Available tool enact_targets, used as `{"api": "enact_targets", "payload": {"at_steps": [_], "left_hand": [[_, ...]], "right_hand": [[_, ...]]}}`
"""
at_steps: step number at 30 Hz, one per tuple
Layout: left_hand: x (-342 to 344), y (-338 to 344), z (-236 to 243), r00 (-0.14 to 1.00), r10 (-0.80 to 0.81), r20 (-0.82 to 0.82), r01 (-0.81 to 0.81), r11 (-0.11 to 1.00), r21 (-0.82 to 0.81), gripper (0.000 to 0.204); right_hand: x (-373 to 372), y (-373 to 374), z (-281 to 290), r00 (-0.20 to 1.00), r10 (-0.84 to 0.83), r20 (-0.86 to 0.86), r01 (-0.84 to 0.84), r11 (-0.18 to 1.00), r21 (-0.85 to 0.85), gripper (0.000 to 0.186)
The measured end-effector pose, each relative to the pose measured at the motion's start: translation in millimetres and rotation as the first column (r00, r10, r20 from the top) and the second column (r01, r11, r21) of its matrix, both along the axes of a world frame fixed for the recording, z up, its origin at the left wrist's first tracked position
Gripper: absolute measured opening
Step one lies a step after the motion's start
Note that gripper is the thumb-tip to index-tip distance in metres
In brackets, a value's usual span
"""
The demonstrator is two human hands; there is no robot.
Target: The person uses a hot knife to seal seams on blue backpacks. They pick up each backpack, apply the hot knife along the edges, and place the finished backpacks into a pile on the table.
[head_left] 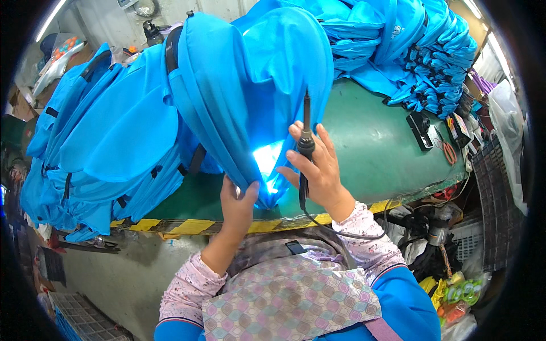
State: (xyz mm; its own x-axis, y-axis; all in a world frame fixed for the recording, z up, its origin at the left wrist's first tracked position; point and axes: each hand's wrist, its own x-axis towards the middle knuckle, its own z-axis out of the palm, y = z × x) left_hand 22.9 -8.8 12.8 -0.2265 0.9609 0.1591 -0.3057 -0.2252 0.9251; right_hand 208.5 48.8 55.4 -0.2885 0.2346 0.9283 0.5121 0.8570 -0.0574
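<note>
A bright blue fabric bag point(227, 102) stands on the green tabletop in front of me, with a strong white light point(267, 162) glowing at its lower opening. My left hand point(236, 207) pinches the bag's near lower edge between thumb and fingers. In my right hand point(321, 167) a soldering iron point(306, 145) rests between the fingers, its dark tip pointing up and away from me. Some of that hand's fingers are spread beside the bag's right side. From the iron's handle a black cord point(347, 234) loops to the right past my sleeve.
More blue bags point(102, 148) are heaped at the left, and a large stack point(392, 45) lies at the back right. Red-handled scissors point(449, 152) and a small black box point(420, 129) sit at the table's right. Yellow-and-black tape point(193, 227) lines the near edge.
</note>
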Motion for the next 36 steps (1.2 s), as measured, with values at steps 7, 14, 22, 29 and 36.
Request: {"api": "enact_targets", "payload": {"at_steps": [7, 14, 22, 29, 36], "left_hand": [[0, -1, -12, 0.988, -0.154, -0.011, 0.151, 0.978, -0.142, 0.03], [8, 3, -3, 0.936, -0.351, -0.021, 0.342, 0.923, -0.175, 0.034], [21, 2, -15, 0.973, -0.196, 0.119, 0.213, 0.964, -0.16, 0.039], [19, 6, -17, 0.964, -0.159, 0.211, 0.183, 0.978, -0.097, 0.033], [26, 6, -17, 0.971, -0.15, 0.189, 0.172, 0.979, -0.107, 0.028]], "right_hand": [[-19, -8, -1, 0.992, 0.12, -0.044, -0.125, 0.985, -0.122, 0.053], [-38, -10, -22, 0.897, 0.292, -0.333, -0.37, 0.907, -0.202, 0.056], [-10, -29, 0, 0.966, 0.033, -0.256, -0.069, 0.989, -0.134, 0.044], [20, -70, -6, 0.99, 0.138, -0.02, -0.139, 0.987, -0.082, 0.028], [10, -61, -19, 0.993, 0.049, 0.111, -0.063, 0.991, 0.118, 0.03]]}}
